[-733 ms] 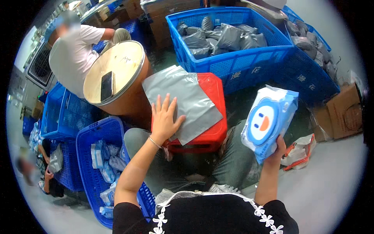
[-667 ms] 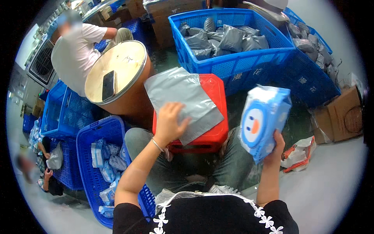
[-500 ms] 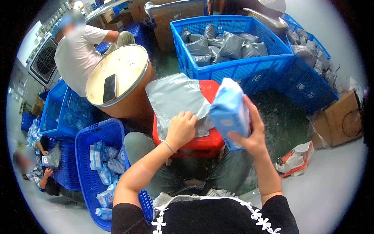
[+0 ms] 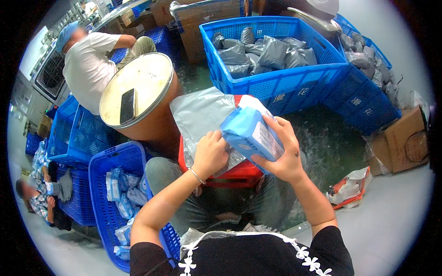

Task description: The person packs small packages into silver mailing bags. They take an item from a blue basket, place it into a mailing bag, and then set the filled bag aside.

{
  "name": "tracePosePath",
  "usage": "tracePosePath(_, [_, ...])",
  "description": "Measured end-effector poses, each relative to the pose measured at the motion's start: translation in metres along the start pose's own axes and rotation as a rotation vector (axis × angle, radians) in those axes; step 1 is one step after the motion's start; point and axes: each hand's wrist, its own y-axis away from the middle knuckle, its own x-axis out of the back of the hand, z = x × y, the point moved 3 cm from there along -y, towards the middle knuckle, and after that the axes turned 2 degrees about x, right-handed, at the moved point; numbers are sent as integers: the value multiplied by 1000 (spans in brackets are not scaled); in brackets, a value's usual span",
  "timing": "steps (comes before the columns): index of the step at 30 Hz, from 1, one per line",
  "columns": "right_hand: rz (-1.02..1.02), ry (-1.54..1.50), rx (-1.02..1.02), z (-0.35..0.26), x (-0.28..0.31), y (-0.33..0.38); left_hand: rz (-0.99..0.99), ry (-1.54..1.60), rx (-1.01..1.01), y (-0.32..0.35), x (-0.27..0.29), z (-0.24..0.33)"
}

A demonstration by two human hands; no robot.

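Observation:
My right hand (image 4: pixel 286 156) grips a blue-and-white packet (image 4: pixel 251 133), soft-looking and shaped like a pack of tissues or wipes. The packet is tilted above a red plastic stool or box (image 4: pixel 184 161) between my knees. Flat grey plastic mailing bags (image 4: pixel 200 110) lie on that red top. With curled fingers, my left hand (image 4: pixel 209 154) pinches the near part of the grey bag, its fingertips close to the packet's left end. Where exactly the bag's mouth is, I cannot tell.
At my left stands a blue basket (image 4: pixel 97 184) with similar packets. A round drum (image 4: pixel 147 92) carries a phone (image 4: pixel 128 106). Blue crates (image 4: pixel 276 83) of filled grey bags stand ahead. A cardboard box (image 4: pixel 405 142) and white-and-orange bag (image 4: pixel 350 188) lie right. Two co-workers sit left.
My right hand has brought the packet left and tilted it over, closer to my left hand. The left hand stays on the grey bag, having shifted slightly.

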Motion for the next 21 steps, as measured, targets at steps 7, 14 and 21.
tracePosePath(7, [-200, 278, 258, -1, -14, 7, 177, 352, 330, -7, 12, -30])
tracePosePath(14, [-411, 365, 197, 16, -29, 4, 391, 61, -69, -15, 49, 7])
tracePosePath(21, [-379, 501, 118, 4, -36, 5, 340, 268, 104, 12, 46, 6])
